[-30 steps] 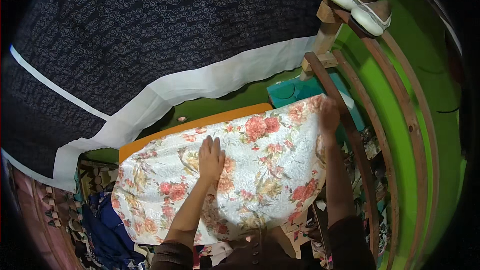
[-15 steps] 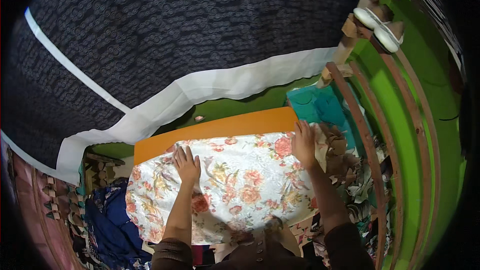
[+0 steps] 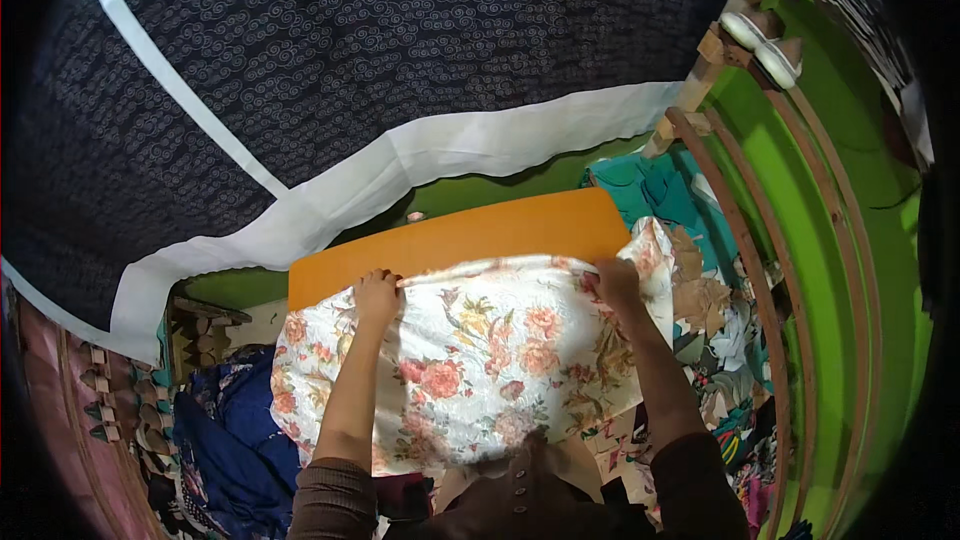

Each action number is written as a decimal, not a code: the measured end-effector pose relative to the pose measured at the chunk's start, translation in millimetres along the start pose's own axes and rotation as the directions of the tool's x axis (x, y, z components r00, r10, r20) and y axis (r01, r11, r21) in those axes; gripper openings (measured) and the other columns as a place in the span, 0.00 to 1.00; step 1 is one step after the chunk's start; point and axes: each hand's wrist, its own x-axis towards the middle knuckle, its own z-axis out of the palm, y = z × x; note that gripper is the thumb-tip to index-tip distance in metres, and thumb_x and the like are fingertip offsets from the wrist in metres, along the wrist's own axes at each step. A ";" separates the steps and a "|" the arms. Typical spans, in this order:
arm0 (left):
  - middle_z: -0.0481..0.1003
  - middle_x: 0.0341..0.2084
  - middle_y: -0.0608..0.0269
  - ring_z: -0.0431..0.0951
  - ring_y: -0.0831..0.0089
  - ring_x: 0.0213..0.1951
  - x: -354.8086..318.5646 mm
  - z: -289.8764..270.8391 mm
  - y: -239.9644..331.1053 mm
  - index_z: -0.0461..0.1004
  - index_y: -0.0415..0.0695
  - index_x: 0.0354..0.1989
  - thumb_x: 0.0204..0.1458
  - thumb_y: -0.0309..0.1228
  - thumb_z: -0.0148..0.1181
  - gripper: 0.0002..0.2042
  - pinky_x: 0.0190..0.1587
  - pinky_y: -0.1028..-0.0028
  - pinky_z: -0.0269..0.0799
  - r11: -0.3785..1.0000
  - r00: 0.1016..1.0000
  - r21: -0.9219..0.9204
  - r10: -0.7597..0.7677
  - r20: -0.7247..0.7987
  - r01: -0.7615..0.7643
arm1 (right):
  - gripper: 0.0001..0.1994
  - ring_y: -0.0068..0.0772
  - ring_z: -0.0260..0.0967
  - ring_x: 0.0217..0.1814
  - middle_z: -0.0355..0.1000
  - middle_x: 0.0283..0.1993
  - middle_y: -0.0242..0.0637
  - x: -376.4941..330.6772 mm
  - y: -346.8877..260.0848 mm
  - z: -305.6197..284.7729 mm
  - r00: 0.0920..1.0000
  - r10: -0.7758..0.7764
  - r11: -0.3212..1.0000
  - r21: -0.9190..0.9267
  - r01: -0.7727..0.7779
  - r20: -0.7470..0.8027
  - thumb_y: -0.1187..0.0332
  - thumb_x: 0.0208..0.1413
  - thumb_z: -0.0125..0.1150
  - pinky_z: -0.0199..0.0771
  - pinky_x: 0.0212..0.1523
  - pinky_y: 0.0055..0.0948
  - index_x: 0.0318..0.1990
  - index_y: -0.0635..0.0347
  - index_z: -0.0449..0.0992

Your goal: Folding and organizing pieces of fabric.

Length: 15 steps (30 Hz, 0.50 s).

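A white floral fabric [image 3: 480, 360] with pink and orange flowers lies across an orange table [image 3: 460, 235], its near part hanging toward me. My left hand [image 3: 378, 297] grips the fabric's far edge at the left, fingers curled round it. Toward the right end, my right hand [image 3: 618, 285] is closed on the same edge. Between them the edge is drawn up in a narrow fold, and a strip of bare orange tabletop shows beyond it. A loose corner of the cloth sticks out past my right hand.
Dark patterned curtain [image 3: 440, 30] with a white border [image 3: 430, 145] hangs beyond the table. To the right stand wooden rails [image 3: 840, 210] with white shoes [image 3: 762, 50] on top, and scraps [image 3: 715, 325] piled below. Dark blue cloth [image 3: 235, 440] lies at left.
My hands have gone from lying flat on the fabric to gripping its far edge. The edge has been pulled toward me, baring more orange tabletop, and the right corner has turned up.
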 end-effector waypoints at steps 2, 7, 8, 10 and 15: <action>0.73 0.30 0.59 0.70 0.63 0.41 -24.3 -14.3 -8.4 0.73 0.45 0.33 0.38 0.32 0.58 0.12 0.49 0.61 0.58 0.996 0.981 0.043 0.084 -0.175 -0.078 | 0.12 0.39 0.66 0.42 0.69 0.29 0.36 -12.6 11.4 -14.8 0.982 -0.168 0.973 -0.178 0.150 -0.089 0.65 0.39 0.61 0.56 0.48 0.48 0.34 0.55 0.72; 0.73 0.24 0.58 0.72 0.61 0.33 -97.6 -51.6 -23.1 0.70 0.45 0.29 0.39 0.34 0.60 0.10 0.42 0.61 0.61 0.999 0.987 0.030 -0.011 -0.159 0.016 | 0.10 0.34 0.64 0.50 0.71 0.36 0.34 -47.7 43.6 -32.2 0.976 -0.211 0.900 -0.399 0.176 -0.047 0.65 0.41 0.60 0.42 0.63 0.50 0.33 0.55 0.74; 0.72 0.23 0.59 0.73 0.60 0.31 -114.5 -60.8 -17.4 0.70 0.44 0.28 0.39 0.34 0.61 0.10 0.40 0.60 0.62 0.992 0.992 -0.014 -0.125 -0.036 0.124 | 0.10 0.34 0.64 0.50 0.71 0.36 0.34 -55.9 46.6 -37.1 0.972 -0.225 0.896 -0.405 0.183 -0.060 0.65 0.41 0.60 0.42 0.63 0.50 0.33 0.55 0.74; 0.74 0.21 0.58 0.74 0.59 0.27 -147.6 -68.8 -11.0 0.71 0.44 0.30 0.41 0.40 0.60 0.13 0.37 0.61 0.63 0.997 0.991 -0.012 -0.076 -0.112 0.075 | 0.08 0.34 0.65 0.48 0.72 0.35 0.35 -74.8 55.5 -45.5 0.957 -0.253 0.911 -0.367 0.187 -0.141 0.66 0.42 0.59 0.42 0.63 0.49 0.32 0.55 0.73; 0.74 0.18 0.52 0.75 0.54 0.26 -263.0 -70.5 -15.5 0.74 0.44 0.31 0.43 0.47 0.55 0.18 0.32 0.59 0.68 0.984 0.975 -0.018 -0.170 0.143 0.175 | 0.08 0.46 0.68 0.30 0.70 0.27 0.42 -132.6 29.9 -81.0 0.841 -0.500 0.862 -0.210 0.462 -0.205 0.67 0.43 0.57 0.67 0.33 0.40 0.32 0.57 0.69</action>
